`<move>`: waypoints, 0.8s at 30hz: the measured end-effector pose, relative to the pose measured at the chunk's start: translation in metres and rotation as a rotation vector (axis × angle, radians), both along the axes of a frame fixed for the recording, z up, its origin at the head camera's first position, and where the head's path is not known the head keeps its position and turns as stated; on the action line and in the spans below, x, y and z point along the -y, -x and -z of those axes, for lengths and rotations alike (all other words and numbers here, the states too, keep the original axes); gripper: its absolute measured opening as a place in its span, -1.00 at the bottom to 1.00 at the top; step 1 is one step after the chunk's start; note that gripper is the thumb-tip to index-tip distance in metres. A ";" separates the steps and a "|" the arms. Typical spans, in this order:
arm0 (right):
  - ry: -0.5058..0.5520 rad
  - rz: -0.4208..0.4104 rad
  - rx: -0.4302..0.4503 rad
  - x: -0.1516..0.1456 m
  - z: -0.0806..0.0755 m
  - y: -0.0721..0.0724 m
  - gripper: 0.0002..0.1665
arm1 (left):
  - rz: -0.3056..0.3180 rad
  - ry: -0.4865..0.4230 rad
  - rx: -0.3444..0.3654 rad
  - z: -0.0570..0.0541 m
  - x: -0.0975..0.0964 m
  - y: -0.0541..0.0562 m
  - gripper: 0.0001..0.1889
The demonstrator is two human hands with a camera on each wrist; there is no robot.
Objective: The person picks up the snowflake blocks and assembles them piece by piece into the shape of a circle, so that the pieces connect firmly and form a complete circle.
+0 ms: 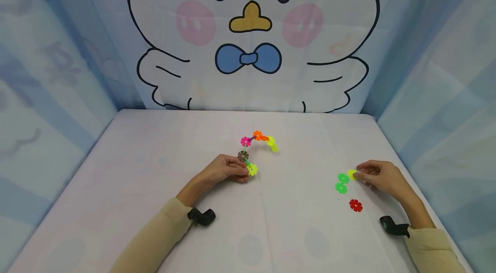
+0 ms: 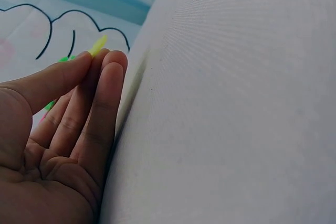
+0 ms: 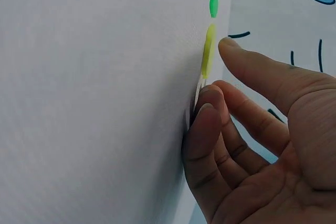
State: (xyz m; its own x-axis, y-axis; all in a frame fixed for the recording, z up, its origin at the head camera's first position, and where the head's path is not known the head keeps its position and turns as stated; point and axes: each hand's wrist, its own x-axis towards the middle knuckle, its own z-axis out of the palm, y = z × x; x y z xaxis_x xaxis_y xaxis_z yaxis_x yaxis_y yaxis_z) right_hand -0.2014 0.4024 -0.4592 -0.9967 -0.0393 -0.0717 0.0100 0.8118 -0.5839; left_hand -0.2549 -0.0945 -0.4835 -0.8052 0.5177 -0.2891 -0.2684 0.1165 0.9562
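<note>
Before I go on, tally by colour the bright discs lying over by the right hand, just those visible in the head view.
Green discs: 2
Yellow disc, partly hidden by fingertips: 1
Red disc: 1
Total: 4

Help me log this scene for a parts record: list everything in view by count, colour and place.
Table: one, whitish, under the pieces
Backdrop: one, mostly white with a cartoon, behind the table
Side curtains: two, blue and white, flanking the table
Disc chain: one, multicoloured, mid-table
Green discs: two, green, right part of the table
Yellow disc: one, yellow, beside the green pair
Red disc: one, red, nearer the person
Wrist devices: two, black, one per wrist
Sleeves: two, beige, one per arm
Left hand: one, bare, pinching the disc chain's near end
Right hand: one, bare, at the yellow disc; contact unclear
</note>
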 end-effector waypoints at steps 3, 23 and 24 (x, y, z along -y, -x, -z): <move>-0.023 -0.009 -0.002 0.001 0.000 0.001 -0.47 | -0.006 0.002 0.004 -0.002 0.000 -0.001 -0.68; -0.068 -0.004 -0.007 0.005 -0.003 0.000 -0.62 | 0.007 -0.009 0.004 -0.001 0.000 -0.001 -0.69; -0.066 -0.006 -0.010 0.005 -0.003 0.000 -0.63 | 0.007 -0.009 0.004 -0.001 0.000 -0.001 -0.69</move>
State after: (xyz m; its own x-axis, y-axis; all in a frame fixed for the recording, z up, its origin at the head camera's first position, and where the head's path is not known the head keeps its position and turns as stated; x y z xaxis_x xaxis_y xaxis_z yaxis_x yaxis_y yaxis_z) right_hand -0.2015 0.3977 -0.4559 -0.9971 -0.0404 -0.0646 -0.0001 0.8485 -0.5291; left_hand -0.2544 -0.0945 -0.4825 -0.8006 0.5255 -0.2878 -0.2714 0.1102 0.9561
